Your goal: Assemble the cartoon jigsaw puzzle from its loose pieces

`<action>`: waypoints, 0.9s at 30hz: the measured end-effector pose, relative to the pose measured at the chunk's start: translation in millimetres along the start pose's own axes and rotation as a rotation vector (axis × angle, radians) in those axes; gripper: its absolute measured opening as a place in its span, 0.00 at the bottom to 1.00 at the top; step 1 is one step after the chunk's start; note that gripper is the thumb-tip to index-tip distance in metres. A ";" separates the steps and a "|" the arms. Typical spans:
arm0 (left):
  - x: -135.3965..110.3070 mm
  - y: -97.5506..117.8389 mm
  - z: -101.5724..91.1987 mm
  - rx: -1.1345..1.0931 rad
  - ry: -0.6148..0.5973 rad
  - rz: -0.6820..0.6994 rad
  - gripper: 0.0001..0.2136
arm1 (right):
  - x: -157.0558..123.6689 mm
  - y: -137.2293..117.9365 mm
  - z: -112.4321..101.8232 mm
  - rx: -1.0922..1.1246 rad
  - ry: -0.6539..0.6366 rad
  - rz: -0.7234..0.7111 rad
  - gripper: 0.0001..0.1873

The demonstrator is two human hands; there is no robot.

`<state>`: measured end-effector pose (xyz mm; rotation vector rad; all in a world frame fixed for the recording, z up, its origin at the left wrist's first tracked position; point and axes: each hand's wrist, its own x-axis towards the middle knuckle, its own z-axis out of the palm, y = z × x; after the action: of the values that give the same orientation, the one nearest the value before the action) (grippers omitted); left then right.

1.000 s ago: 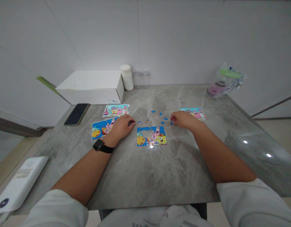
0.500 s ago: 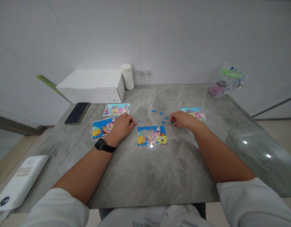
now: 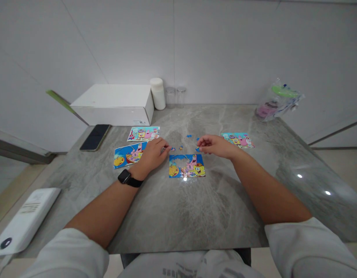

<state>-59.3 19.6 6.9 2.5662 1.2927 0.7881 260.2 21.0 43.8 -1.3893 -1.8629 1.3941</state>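
A partly assembled jigsaw puzzle (image 3: pixel 192 170) with a cartoon picture lies in front of me, with a gap in its upper left middle. Just beyond its right corner, my right hand (image 3: pixel 210 146) has its fingers bent round a small blue puzzle piece (image 3: pixel 197 149) at the thumb tip. My left hand (image 3: pixel 155 152), with a black watch on the wrist, rests over the right end of a picture card (image 3: pixel 124 156). Its fingers are loosely bent and apart, near a multicoloured piece (image 3: pixel 173 149). Another multicoloured piece (image 3: pixel 181 147) and a blue piece (image 3: pixel 189 136) lie beyond the puzzle.
Two more cartoon pictures lie farther back, a left one (image 3: pixel 143 133) and a right one (image 3: pixel 238 139). A phone (image 3: pixel 95 137), a white box (image 3: pixel 111 100), a white bottle (image 3: pixel 158 94) and two clear jars (image 3: pixel 175 97) stand left of centre. A plastic bag (image 3: pixel 278 102) sits back right; a white device (image 3: pixel 26 220) lies near left.
My right hand has moved left, with a blue piece at its fingertips, and now covers some loose pieces. My left fingers have shifted slightly right and bent more.
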 end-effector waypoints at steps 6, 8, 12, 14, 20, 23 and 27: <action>-0.1 24.5 -2.8 -0.148 -0.028 0.049 0.10 | -2.9 -9.7 13.7 0.067 -0.017 -0.026 0.16; 0.1 34.0 -5.2 -0.228 -0.062 0.024 0.10 | -4.6 -13.9 17.3 0.078 -0.027 -0.030 0.15; 0.7 52.2 -11.6 -0.354 -0.129 -0.095 0.11 | -7.4 -21.1 28.4 0.099 -0.042 -0.050 0.14; 0.5 58.5 -13.3 -0.383 -0.144 -0.132 0.12 | -8.1 -23.0 34.6 0.112 -0.039 -0.068 0.14; -2.3 63.8 -5.4 -0.454 -0.147 -0.173 0.11 | -9.5 -23.0 45.6 0.113 -0.046 -0.101 0.14; -3.8 62.2 2.8 -0.462 -0.143 -0.183 0.10 | -8.4 -20.5 48.0 0.109 -0.064 -0.111 0.14; -4.8 59.9 9.4 -0.459 -0.148 -0.174 0.09 | -5.6 -17.3 51.4 0.114 -0.005 -0.146 0.14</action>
<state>-14.8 -20.0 19.0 2.0797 1.1168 0.7422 213.9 -7.5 39.6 -1.1711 -1.8183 1.4081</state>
